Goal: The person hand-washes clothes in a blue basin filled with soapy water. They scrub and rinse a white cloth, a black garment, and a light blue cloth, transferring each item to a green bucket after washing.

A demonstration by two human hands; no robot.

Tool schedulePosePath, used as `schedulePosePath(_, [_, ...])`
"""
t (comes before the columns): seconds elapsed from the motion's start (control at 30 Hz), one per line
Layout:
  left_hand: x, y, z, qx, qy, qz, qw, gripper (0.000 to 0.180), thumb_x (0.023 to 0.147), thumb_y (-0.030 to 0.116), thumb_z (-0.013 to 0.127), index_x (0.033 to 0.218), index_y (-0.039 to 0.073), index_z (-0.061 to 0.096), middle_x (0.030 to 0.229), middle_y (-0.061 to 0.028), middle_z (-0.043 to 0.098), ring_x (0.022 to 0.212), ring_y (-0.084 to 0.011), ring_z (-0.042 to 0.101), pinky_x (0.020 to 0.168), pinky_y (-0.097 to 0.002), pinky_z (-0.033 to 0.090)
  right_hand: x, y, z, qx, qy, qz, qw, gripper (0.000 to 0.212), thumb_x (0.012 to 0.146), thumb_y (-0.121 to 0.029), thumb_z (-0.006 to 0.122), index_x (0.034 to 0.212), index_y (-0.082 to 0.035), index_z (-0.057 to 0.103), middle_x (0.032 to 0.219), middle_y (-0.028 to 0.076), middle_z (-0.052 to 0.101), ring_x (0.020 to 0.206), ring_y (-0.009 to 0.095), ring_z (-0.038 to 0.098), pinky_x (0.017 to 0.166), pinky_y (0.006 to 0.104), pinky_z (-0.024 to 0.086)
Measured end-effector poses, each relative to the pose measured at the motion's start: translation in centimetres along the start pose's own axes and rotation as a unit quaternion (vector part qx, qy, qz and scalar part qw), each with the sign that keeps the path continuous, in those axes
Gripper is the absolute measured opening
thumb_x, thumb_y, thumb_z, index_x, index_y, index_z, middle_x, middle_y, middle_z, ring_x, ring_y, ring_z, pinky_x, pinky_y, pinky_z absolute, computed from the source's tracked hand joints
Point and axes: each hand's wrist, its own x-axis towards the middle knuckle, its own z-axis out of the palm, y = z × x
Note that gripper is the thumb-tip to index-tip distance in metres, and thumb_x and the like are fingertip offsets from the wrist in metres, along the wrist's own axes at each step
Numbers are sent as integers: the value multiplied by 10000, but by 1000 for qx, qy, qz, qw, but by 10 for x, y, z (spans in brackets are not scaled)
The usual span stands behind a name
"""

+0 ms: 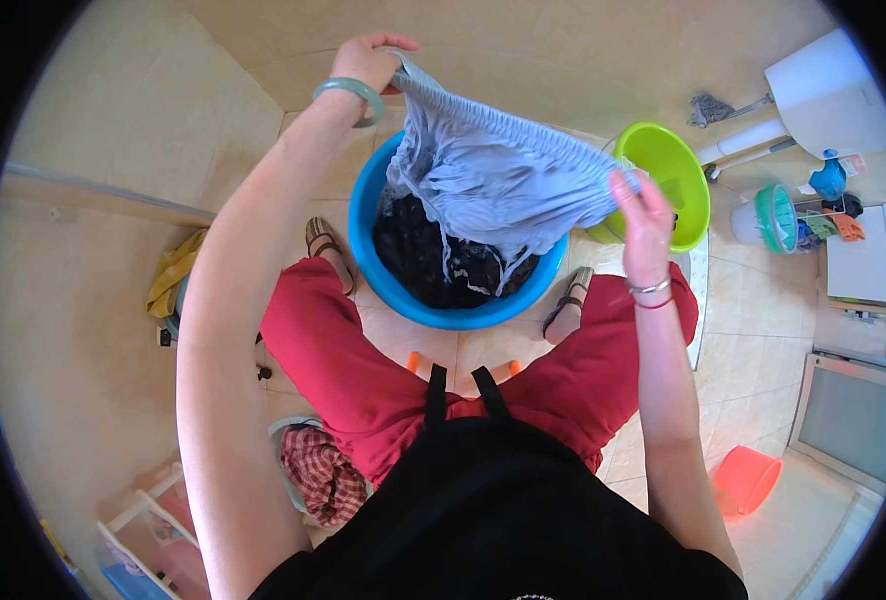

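Stretched between both hands is a light blue garment [493,165] with a gathered elastic waistband and thin strings dangling from it. At its upper left corner, my left hand [371,62] grips the band, fingers closed. The opposite end of the band is pinched in my right hand [645,215], lower and further right. Beneath the garment stands a round blue basin [453,318], partly covered by it. Dark wet clothing [413,255] lies in the basin, with suds on it.
A lime green bucket [691,175] stands right of the basin. Checked red cloth [321,475] sits in a container at lower left. An orange-red bucket [748,480] is at lower right. White toilet fixture [828,90], brush [713,108] and shelf [856,255] line the right side.
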Motion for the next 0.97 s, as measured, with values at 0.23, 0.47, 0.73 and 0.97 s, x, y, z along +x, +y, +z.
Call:
schedulePosePath(0.23, [31,52,-45,-114,-30,-3,993,348,835,44,535,1175,113,556,695,-33,569,544,-125,516,447,-252,418,48,-87,-19,282,46,-68,956,215,881,-100,580,1032,48,617,1015,103,639,974,179,588,898,320,426])
schedulePosePath(0.47, [25,84,-53,-215,-70,-22,974,403,810,42,563,1201,132,527,681,-23,543,540,-124,499,403,-233,392,76,-133,-31,421,-45,-58,904,179,859,-101,567,964,28,634,994,134,660,981,249,611,934,375,446])
schedulePosePath(0.73, [-12,44,-22,-335,-74,-62,937,424,822,-52,550,1239,16,521,1022,-148,551,972,-248,564,864,-318,547,97,-111,-1,409,-77,38,908,122,854,-91,589,924,-7,643,894,86,666,866,208,628,848,346,490])
schedulePosePath(0.97, [4,35,-18,-364,-46,-116,923,478,846,13,600,1301,26,455,1131,-171,504,998,-271,565,851,-323,550,98,-111,-6,278,-135,101,946,218,884,-203,587,971,-8,627,989,101,676,931,247,631,892,382,480])
